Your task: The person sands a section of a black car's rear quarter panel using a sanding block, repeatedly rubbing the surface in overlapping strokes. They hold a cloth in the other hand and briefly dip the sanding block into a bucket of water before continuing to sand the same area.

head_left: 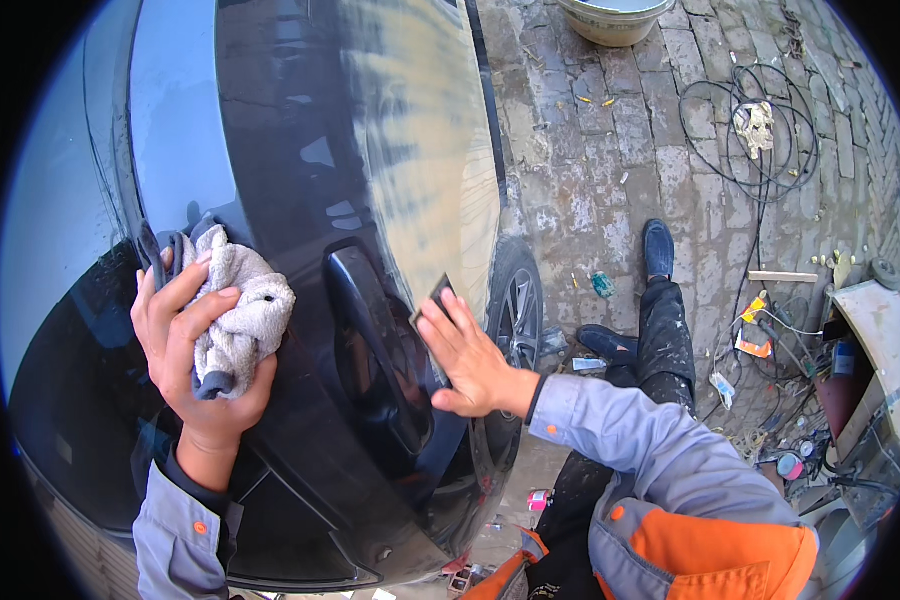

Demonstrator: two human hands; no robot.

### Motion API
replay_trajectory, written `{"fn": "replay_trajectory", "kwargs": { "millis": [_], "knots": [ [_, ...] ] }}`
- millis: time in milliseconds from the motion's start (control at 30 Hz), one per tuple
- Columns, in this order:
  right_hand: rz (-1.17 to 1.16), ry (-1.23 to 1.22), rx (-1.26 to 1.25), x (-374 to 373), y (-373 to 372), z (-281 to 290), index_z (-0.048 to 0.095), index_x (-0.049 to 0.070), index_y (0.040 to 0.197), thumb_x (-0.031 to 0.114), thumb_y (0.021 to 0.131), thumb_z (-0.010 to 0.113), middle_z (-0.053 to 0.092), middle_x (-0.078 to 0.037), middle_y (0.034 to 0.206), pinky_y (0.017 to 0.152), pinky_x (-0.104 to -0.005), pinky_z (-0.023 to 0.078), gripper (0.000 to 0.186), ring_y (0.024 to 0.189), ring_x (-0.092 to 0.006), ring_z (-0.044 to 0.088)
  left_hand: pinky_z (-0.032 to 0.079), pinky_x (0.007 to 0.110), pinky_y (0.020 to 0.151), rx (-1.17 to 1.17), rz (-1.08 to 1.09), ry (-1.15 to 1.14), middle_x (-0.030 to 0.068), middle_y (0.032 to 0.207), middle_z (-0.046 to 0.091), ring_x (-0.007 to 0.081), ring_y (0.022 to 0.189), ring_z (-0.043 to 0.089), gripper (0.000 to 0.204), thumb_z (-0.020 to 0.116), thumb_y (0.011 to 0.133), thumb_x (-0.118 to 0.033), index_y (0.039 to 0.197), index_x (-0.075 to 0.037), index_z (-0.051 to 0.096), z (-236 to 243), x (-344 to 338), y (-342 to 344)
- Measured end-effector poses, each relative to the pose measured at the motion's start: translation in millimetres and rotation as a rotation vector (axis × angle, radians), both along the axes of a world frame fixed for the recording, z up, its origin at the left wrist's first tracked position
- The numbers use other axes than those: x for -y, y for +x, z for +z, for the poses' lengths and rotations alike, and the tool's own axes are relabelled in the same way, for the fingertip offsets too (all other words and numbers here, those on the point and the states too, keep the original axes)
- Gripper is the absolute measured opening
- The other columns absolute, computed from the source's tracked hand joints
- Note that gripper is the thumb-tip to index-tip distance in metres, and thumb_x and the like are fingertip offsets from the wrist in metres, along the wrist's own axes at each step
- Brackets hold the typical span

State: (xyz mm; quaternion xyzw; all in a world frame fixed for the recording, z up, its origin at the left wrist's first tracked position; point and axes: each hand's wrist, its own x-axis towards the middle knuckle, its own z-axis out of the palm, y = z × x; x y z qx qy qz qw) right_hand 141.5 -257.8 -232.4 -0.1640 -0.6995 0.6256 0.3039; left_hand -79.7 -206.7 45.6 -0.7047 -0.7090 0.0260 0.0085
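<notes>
Cool, diffuse daylight is filling the scene brightly, and shadows are falling faintly on the paving. Pale bluish glare is washing over the far left of the car, while whitish reflections are streaking its dark panel. Fisheye distortion is bowing straight edges, and blackness is swallowing the corners.

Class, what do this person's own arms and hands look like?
The left hand and right hand wear no gloves. The left sleeve and right sleeve are grey, each with an orange button and a dark inner cuff at the wrist.
</notes>
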Motion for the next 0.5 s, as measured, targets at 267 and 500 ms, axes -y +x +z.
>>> {"fn": "replay_trajectory", "kwargs": {
  "millis": [267,500],
  "knots": [
    [-0.144,0.013,-0.018,-81,-59,5,0.02,0.003,0.172,0.075,0.106,0.036,0.018,-0.026,0.178,0.131,-0.064,0.012,0.1,0.162,-0.0544,0.014,0.032,0.065,0.125,-0.029,-0.018,-0.008,0.0212,0.127,0.074,0.0436,0.127,0.066,0.049,0.079,0.063,-0.01,0.111,-0.01,0.074,0,-3,3],
    [-0.024,-0.011,0.025,-27,-21,8,0.015,0.009,0.175,0.082,0.102,0.033,0.015,-0.021,0.18,0.131,-0.0662,0.013,0.105,0.164,-0.0519,0.009,0.032,0.065,0.125,-0.019,-0.028,-0.012,0.0214,0.127,0.074,0.0431,0.127,0.067,0.05,0.079,0.062,-0.011,0.112,-0.01,0.074,0,-2,3]
  ]
}}
